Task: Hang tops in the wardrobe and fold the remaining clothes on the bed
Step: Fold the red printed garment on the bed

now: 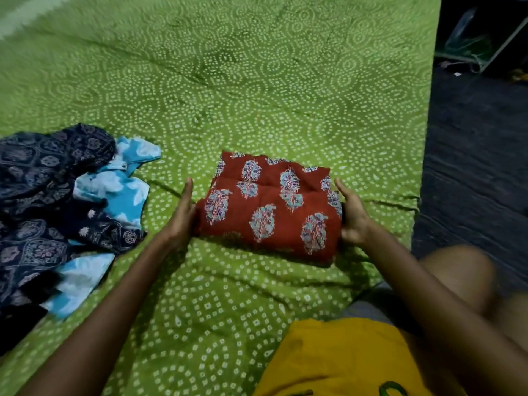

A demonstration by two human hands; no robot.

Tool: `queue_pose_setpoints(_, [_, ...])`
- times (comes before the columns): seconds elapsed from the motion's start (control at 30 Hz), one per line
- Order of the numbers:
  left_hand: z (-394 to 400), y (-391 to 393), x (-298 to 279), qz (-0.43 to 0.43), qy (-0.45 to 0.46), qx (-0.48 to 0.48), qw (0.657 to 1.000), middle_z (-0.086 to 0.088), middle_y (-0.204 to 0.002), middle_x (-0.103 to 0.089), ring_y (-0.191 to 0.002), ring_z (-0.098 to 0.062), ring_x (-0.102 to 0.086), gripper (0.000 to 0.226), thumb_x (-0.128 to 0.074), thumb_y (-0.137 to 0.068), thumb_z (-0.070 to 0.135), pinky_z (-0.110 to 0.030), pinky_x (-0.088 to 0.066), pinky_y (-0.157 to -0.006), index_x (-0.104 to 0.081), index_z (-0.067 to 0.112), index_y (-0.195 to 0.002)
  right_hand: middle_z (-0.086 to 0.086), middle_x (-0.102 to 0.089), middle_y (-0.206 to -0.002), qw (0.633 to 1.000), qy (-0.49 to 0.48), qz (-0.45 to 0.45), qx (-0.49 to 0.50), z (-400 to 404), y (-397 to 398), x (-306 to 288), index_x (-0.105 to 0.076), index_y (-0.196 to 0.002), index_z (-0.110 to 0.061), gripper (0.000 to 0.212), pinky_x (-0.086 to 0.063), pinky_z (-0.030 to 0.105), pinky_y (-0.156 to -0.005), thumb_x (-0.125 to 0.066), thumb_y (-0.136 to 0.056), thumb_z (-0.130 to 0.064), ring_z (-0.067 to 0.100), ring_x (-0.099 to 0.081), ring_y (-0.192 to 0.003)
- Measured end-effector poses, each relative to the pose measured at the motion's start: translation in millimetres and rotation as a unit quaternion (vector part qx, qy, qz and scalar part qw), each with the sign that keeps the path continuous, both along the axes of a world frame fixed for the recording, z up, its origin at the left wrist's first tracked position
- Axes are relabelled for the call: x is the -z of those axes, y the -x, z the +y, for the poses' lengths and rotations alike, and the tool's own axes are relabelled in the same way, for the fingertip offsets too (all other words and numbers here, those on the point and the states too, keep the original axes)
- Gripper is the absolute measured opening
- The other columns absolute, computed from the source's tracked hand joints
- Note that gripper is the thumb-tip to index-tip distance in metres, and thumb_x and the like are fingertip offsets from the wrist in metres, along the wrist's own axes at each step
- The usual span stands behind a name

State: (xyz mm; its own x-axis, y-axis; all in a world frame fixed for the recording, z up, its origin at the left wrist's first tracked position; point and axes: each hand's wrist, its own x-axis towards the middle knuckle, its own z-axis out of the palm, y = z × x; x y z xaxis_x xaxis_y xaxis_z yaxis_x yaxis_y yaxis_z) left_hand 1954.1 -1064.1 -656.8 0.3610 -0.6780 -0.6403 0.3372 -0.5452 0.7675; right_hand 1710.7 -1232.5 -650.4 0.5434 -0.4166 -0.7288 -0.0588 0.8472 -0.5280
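Yellow cloth (337,358) fills the lower right corner, closest to the lens, with a bare knee (460,272) just above it at the bed's right edge. Both forearms reach forward from there over the green dotted bedsheet (243,81). Between the hands lies a folded red printed garment (268,207), a neat rectangle flat on the bed. At its left edge the left hand (183,212) stands on edge, fingers straight and together, palm pressed against the fabric. At the right edge the right hand (353,212) does the same from the other side, fingers loosely extended along the fold; neither hand curls round the cloth. Well to the left, apart from the red piece, sits an unfolded heap: a dark navy patterned garment (43,178) tangled with a light blue and white one (120,190).
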Motion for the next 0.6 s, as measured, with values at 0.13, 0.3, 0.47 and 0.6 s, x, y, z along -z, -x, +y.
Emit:
queue_pose_setpoints(0.13, [2, 25, 17, -0.168, -0.010, -0.101, 0.980, -0.006, -0.105, -0.069, -0.102, -0.026, -0.065, 0.055, -0.066, -0.073, 0.062, -0.046, -0.048, -0.096, -0.063, 0.012, -0.097, 0.013, -0.069, -0.110, 0.992, 0.095, 0.016, 0.079, 41, 1, 14, -0.063, -0.117, -0.013, 0.047, -0.054, 0.045, -0.088, -0.062, -0.084, -0.046, 0.027, -0.068, -0.097])
queue_pose_setpoints(0.3, [6, 44, 20, -0.440, -0.006, -0.138, 0.887, -0.012, -0.092, -0.072, -0.085, -0.028, -0.067, 0.048, -0.060, -0.081, 0.059, -0.041, -0.053, -0.078, -0.070, 0.014, -0.093, 0.003, -0.068, -0.105, 0.872, 0.435, 0.178, 0.134, 60, -7, 30, -0.063, -0.111, -0.010, 0.023, -0.051, 0.032, -0.090, -0.064, -0.088, -0.017, 0.016, -0.065, -0.095])
queue_pose_setpoints(0.47, [-8, 46, 10, -0.553, -0.148, -0.036, 0.819, -0.024, -0.098, -0.068, -0.093, -0.040, -0.062, 0.056, -0.050, -0.087, 0.060, -0.039, -0.045, -0.079, -0.068, 0.011, -0.108, 0.013, -0.066, -0.115, 0.829, 0.472, 0.280, 0.106, 48, -13, 38, -0.061, -0.117, -0.003, 0.029, -0.039, 0.019, -0.081, -0.057, -0.093, -0.019, 0.024, -0.061, -0.105])
queue_pose_setpoints(0.6, [-16, 27, 6, -0.469, 0.026, -0.041, 0.882, -0.011, -0.105, -0.069, -0.096, -0.028, -0.065, 0.040, -0.059, -0.088, 0.045, -0.036, -0.049, -0.082, -0.066, 0.011, -0.108, 0.007, -0.066, -0.111, 0.807, 0.524, 0.245, 0.116, 47, -16, 34, -0.058, -0.121, -0.004, 0.030, -0.041, 0.018, -0.078, -0.053, -0.095, -0.019, 0.016, -0.061, -0.098])
